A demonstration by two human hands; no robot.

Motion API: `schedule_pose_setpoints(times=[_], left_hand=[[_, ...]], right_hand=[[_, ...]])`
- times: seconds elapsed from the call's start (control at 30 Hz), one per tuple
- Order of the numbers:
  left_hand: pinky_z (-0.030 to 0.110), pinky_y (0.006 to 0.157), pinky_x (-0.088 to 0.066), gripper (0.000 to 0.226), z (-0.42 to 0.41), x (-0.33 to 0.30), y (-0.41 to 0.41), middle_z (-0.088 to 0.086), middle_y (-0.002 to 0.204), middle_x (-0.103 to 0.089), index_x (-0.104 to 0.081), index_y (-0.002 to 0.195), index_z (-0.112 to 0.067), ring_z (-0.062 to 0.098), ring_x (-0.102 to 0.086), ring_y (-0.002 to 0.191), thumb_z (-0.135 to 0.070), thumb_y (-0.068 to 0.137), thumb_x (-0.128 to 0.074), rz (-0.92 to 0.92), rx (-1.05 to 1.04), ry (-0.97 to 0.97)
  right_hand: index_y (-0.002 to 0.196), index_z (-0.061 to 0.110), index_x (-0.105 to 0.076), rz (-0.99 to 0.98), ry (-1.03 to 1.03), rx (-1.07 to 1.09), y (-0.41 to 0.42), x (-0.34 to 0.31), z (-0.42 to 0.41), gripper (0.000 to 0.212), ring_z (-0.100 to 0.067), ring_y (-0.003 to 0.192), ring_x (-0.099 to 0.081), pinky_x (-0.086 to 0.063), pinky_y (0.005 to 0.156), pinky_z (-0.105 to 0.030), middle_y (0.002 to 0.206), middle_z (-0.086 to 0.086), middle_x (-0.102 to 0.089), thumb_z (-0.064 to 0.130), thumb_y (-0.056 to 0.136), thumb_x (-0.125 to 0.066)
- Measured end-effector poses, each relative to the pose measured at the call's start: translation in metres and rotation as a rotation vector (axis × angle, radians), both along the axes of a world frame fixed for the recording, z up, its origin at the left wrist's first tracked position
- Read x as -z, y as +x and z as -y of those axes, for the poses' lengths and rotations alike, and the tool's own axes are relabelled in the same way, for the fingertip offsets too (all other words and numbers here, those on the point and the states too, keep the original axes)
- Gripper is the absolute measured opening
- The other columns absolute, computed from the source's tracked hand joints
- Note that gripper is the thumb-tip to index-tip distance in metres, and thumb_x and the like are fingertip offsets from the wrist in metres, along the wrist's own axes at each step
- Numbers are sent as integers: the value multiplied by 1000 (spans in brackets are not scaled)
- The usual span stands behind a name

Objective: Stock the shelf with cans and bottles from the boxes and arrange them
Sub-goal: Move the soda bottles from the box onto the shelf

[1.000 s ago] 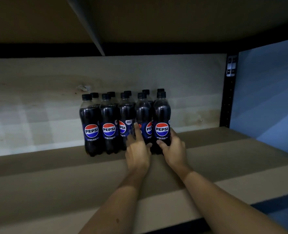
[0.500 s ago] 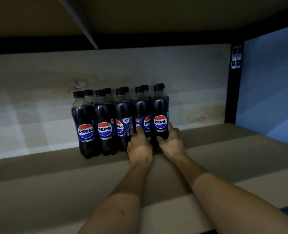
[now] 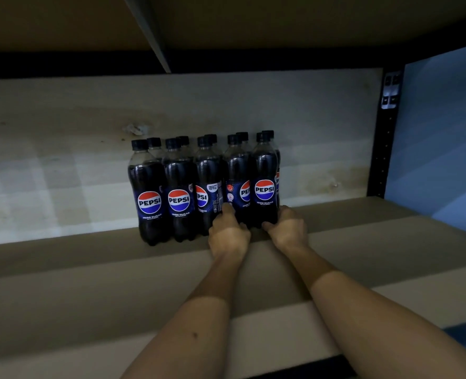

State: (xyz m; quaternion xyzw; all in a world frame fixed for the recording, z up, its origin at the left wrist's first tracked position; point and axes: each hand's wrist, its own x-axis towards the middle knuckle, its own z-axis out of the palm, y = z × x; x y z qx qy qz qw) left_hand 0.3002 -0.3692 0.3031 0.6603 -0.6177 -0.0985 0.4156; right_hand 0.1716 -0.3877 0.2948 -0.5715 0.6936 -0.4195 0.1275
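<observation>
Ten dark Pepsi bottles (image 3: 204, 187) standing upright on the shelf (image 3: 89, 283), two rows of five, close against the back wall (image 3: 62, 160). Left hand (image 3: 227, 236) at the foot of the fourth front bottle (image 3: 237, 184), fingers curled round its lower part, index finger raised along the label. Right hand (image 3: 288, 228) gripping the base of the rightmost front bottle (image 3: 264, 181), thumb at its front, fingers round its right side. Black shelf post (image 3: 385, 138) at right.
</observation>
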Motion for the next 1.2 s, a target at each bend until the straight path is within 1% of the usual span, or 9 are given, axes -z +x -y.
schedule_pose_setpoints(times=[0.13, 0.3, 0.43, 0.63, 0.77, 0.87, 0.97, 1.07, 1.2], left_hand=[[35, 89, -52, 26, -12, 5, 15, 12, 107, -67, -60, 110, -16, 32, -62, 104, -15, 84, -61, -68, 63, 56], [33, 91, -51, 13, -45, 11, 30, 6, 103, -70, -69, 88, -21, 26, -63, 104, -20, 80, -59, 32, 160, 129], [37, 93, -49, 24, -87, 13, 40, 9, 116, -66, -68, 103, -18, 30, -59, 110, -31, 87, -56, 214, 215, 183], [39, 92, -48, 35, -165, 10, 61, 19, 120, -63, -65, 115, -13, 38, -57, 113, -36, 93, -49, 397, 195, 193], [40, 81, -49, 37, -228, 29, 79, 17, 107, -66, -66, 104, -10, 37, -62, 102, -33, 96, -40, 491, 175, -69], [40, 98, -45, 42, -260, 58, 93, 11, 126, -64, -63, 123, -8, 30, -58, 120, -29, 88, -53, 559, 212, -290], [45, 117, -23, 69, -286, 82, 102, 12, 151, -40, -41, 144, -5, 28, -32, 142, -25, 82, -64, 641, 231, -261], [49, 117, -24, 59, -305, 107, 109, 13, 160, -21, -46, 141, -6, 27, -13, 150, -18, 86, -63, 568, 276, -260], [45, 112, -38, 45, -326, 160, 123, 15, 153, -37, -57, 133, -8, 29, -32, 144, -14, 88, -60, 406, 356, -57]], right_hand=[[116, 7, -59, -274, 133, 57, 1, -9, -41, 34, -37, 115, -57, -48, 93, -40, 122, -18, -62, 30, 92, -63], [109, 8, -59, -434, 163, -49, 12, -9, -90, 29, -37, 113, -57, -46, 91, -39, 123, -19, -60, 31, 95, -50], [106, 12, -66, -501, 198, -129, 20, -8, -125, 32, -34, 108, -61, -49, 88, -36, 117, -16, -66, 35, 92, -49], [106, 18, -68, -487, 133, -159, 28, 1, -198, 29, -36, 102, -63, -49, 81, -37, 109, -15, -69, 35, 91, -49], [120, 16, -67, -451, -118, -181, 35, 30, -259, 32, -25, 126, -52, -37, 105, -40, 128, -5, -64, 25, 99, -45], [139, 11, -53, -422, -184, -223, 36, 55, -291, 44, -20, 144, -32, -23, 119, -41, 148, -5, -48, 26, 97, -52], [145, 9, -44, -312, -190, -272, 42, 78, -314, 52, -19, 150, -14, -32, 117, -41, 160, -5, -29, 24, 96, -55], [141, 8, -50, -269, -125, -285, 54, 101, -334, 47, -21, 147, -27, -28, 119, -37, 156, -8, -35, 19, 95, -56], [139, 10, -54, -186, 156, -325, 64, 151, -357, 45, -23, 133, -49, -37, 110, -31, 143, -10, -53, 16, 94, -58]])
